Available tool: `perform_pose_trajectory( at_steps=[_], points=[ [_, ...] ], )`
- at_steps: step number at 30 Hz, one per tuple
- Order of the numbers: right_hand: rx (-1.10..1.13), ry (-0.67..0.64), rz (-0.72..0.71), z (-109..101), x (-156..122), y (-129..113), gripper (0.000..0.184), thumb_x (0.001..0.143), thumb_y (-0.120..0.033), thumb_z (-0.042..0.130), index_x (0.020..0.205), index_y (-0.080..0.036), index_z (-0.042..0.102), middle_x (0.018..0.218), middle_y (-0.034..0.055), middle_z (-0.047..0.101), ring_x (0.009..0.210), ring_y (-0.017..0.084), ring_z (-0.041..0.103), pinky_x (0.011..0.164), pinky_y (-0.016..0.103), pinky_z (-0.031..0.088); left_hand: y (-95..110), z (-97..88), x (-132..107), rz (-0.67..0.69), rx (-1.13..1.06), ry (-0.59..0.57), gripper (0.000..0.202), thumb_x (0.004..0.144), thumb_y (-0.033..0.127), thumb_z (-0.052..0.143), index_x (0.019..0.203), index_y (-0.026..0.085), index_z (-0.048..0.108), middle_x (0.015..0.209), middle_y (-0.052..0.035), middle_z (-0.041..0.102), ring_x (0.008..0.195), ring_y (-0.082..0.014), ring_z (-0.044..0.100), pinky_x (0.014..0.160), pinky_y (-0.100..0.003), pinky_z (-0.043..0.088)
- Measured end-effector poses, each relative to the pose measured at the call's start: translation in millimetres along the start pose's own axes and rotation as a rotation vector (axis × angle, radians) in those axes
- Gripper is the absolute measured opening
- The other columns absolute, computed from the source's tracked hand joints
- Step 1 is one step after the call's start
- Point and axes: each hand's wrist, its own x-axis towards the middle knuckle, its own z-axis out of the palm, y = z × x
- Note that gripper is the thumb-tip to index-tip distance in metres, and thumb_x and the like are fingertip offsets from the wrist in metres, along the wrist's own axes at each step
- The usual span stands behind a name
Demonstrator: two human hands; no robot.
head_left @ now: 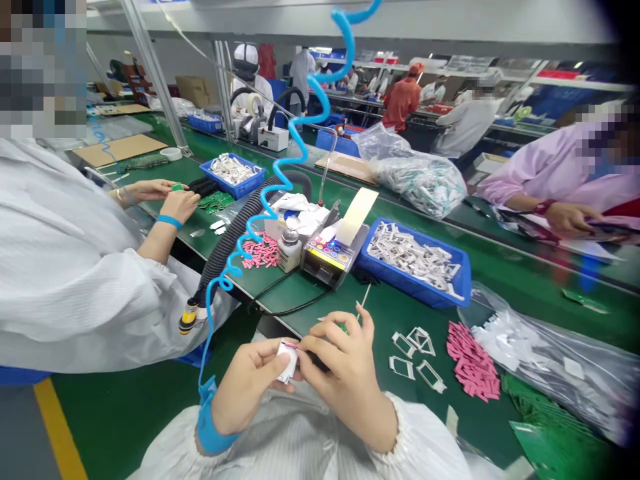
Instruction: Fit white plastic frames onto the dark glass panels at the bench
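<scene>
My left hand (pixel 246 380), with a blue wrist strap (pixel 213 427), grips a small white plastic frame (pixel 287 363) between thumb and fingers. Along its upper edge lies a narrow pink strip (pixel 289 345). My right hand (pixel 345 373) pinches the strip's right end with thumb and forefinger, its other fingers raised. A thin pale stick (pixel 365 301) shows by the raised fingertips; whether the hand holds it, I cannot tell. Several loose white frames (pixel 416 357) lie to the right, beside a pile of pink strips (pixel 473 363).
A blue bin (pixel 463 283) of white frames stands beyond, beside a small machine (pixel 327 260) and a bottle (pixel 289 250). A coiled blue cord (pixel 300 127) hangs ahead. Green boards (pixel 550 433) lie at right. A co-worker's hands (pixel 173 200) work at left.
</scene>
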Motion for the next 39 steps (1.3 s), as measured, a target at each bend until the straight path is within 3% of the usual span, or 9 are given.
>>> perform_pose_trajectory(
  at_steps=[7, 13, 19, 22, 26, 29, 31, 35, 39],
  points=[
    [-0.118, 0.01, 0.045, -7.6, -5.5, 7.9, 0.009, 0.08, -0.024, 0.057, 0.073, -0.027, 0.062, 0.068, -0.0044, 0.065, 0.08, 0.019, 0.051, 0.102, 0.054, 0.009, -4.5, 14.8, 13.9, 0.076, 0.224, 0.05, 0.032, 0.073, 0.033, 0.066, 0.101, 0.017, 0.07, 0.085, -0.0069, 0.071, 0.074, -0.0186, 0.062, 0.065, -0.028, 0.054],
    [-0.095, -0.008, -0.045, -3.3, -6.8, 22.8, 0.013, 0.084, -0.02, 0.053, 0.083, -0.027, 0.064, 0.081, -0.004, 0.068, 0.09, 0.021, 0.052, 0.103, 0.055, 0.006, 0.2, 16.2, 22.5, 0.057, 0.176, 0.058, 0.031, 0.07, 0.032, 0.068, 0.098, 0.017, 0.071, 0.076, -0.0053, 0.07, 0.066, -0.0162, 0.061, 0.054, -0.024, 0.051],
    [-0.098, -0.293, -0.091, -6.2, -26.2, 43.5, 0.033, 0.086, -0.031, 0.053, 0.119, -0.029, 0.054, 0.118, 0.0029, 0.061, 0.11, 0.028, 0.047, 0.101, 0.061, 0.002, -7.9, 9.1, 33.2, -0.112, -0.065, 0.032, 0.026, 0.068, 0.027, 0.072, 0.091, 0.015, 0.072, 0.066, -0.0031, 0.067, 0.058, -0.0107, 0.058, 0.05, -0.018, 0.047],
    [-0.056, -0.421, 0.19, -16.8, -28.3, 72.6, 0.027, 0.089, -0.026, 0.049, 0.114, -0.031, 0.056, 0.111, 0.0002, 0.064, 0.103, 0.021, 0.054, 0.102, 0.053, 0.017, -15.6, 9.8, 39.8, -0.247, -0.177, 0.036, 0.026, 0.07, 0.025, 0.07, 0.095, 0.015, 0.07, 0.078, -0.0058, 0.071, 0.06, -0.0098, 0.06, 0.055, -0.018, 0.05],
    [-0.251, -0.427, 0.661, -23.9, -25.3, 115.6, 0.022, 0.09, -0.018, 0.042, 0.097, -0.019, 0.063, 0.096, 0.0076, 0.066, 0.091, 0.022, 0.059, 0.083, 0.039, 0.039, -21.4, 13.8, 49.1, -0.273, -0.25, 0.125, 0.029, 0.08, 0.024, 0.059, 0.107, 0.014, 0.063, 0.094, -0.0124, 0.072, 0.073, -0.0144, 0.067, 0.061, -0.02, 0.053],
    [-0.277, -0.469, 0.742, -12.3, -25.5, 127.9, 0.018, 0.086, -0.029, 0.052, 0.09, -0.014, 0.062, 0.09, 0.0117, 0.063, 0.085, 0.025, 0.059, 0.074, 0.036, 0.041, -19.9, 16.5, 54.8, -0.266, -0.293, 0.143, 0.028, 0.086, 0.022, 0.05, 0.109, 0.011, 0.06, 0.097, -0.0143, 0.072, 0.082, -0.0179, 0.068, 0.069, -0.023, 0.055],
    [-0.259, -0.508, 0.78, 1.1, -26.0, 127.4, 0.028, 0.075, -0.036, 0.066, 0.089, -0.012, 0.062, 0.091, 0.0133, 0.061, 0.083, 0.026, 0.06, 0.069, 0.033, 0.042, -17.5, 17.7, 57.4, -0.273, -0.322, 0.129, 0.027, 0.086, 0.016, 0.049, 0.11, 0.011, 0.059, 0.099, -0.0137, 0.072, 0.089, -0.02, 0.068, 0.075, -0.025, 0.054],
    [-0.191, -0.527, 0.854, 23.3, -23.8, 128.7, 0.047, 0.052, -0.027, 0.083, 0.088, -0.009, 0.059, 0.095, 0.0174, 0.058, 0.085, 0.03, 0.059, 0.065, 0.033, 0.043, -14.2, 18.2, 60.6, -0.295, -0.392, 0.079, 0.026, 0.084, 0.01, 0.049, 0.107, 0.01, 0.061, 0.1, -0.013, 0.072, 0.098, -0.0234, 0.065, 0.081, -0.027, 0.053],
    [0.01, -0.489, 0.873, 19.3, -18.6, 144.7, 0.032, 0.056, -0.021, 0.078, 0.076, -0.014, 0.055, 0.075, 0.0042, 0.058, 0.071, 0.021, 0.06, 0.062, 0.029, 0.044, -15.4, 15.2, 62.7, -0.307, -0.461, 0.019, 0.024, 0.084, 0.009, 0.048, 0.102, 0.01, 0.065, 0.099, -0.0109, 0.073, 0.102, -0.0241, 0.064, 0.084, -0.029, 0.053]
  ],
)
